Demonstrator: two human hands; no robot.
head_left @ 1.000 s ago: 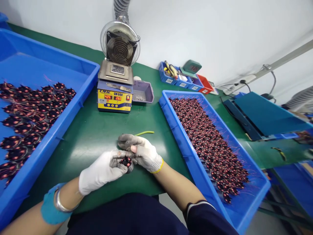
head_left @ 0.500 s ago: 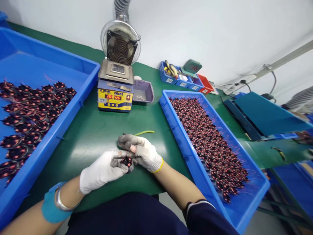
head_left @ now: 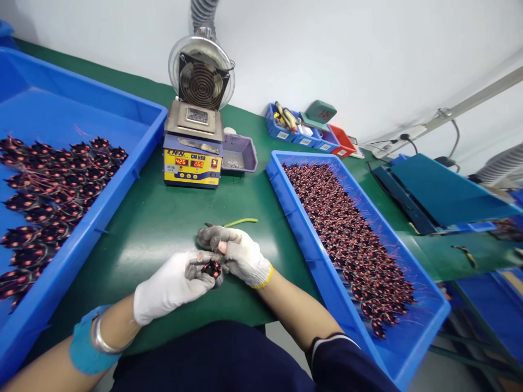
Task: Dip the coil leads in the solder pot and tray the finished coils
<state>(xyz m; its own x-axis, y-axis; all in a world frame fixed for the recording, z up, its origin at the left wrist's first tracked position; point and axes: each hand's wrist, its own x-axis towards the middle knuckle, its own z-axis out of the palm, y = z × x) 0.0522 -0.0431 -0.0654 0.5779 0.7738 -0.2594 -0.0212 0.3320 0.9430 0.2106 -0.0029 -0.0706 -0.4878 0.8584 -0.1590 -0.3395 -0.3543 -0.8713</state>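
My left hand, in a white glove with greyed fingertips, is closed round a small wire-wound stator. The stator has a black pronged top, reddish copper ends and a grey round side. My right hand, in a grey-stained white glove with a yellow cuff, touches the stator's far side. Its bare thumb tip presses against the fingers; whatever they pinch is hidden. Just beyond the right hand a green handle shows, with a dark tip on the other side; I cannot tell whether the hand holds this tool or it lies on the table.
Left stands a blue tray of stators; right, another blue tray is densely filled. Ahead are a yellow-fronted solder pot, a fume fan and a purple bin. Small blue bins line the wall.
Both hands and the stator stay almost exactly where they were. The readings on the solder pot's display have changed.
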